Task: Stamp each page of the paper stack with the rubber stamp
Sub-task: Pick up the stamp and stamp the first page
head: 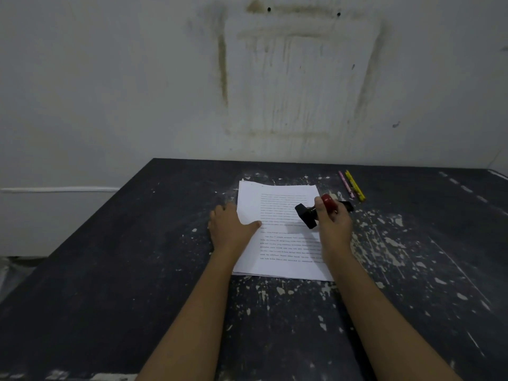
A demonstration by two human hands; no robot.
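A stack of white printed pages (277,237) lies on the dark table (137,270). My left hand (231,229) rests flat on the stack's left edge, thumb stretched onto the top page. My right hand (334,224) grips the rubber stamp (316,210) by its red knob. The stamp's black base is tilted toward the left and hangs just above the right side of the top page. No stamp mark on the page is plain to see.
Two pens, one pink and one yellow (353,185), lie on the table behind and to the right of the stack. A dark flat object (347,205) pokes out behind my right hand. The table's paint is chipped white on the right. A stained wall (275,78) stands behind.
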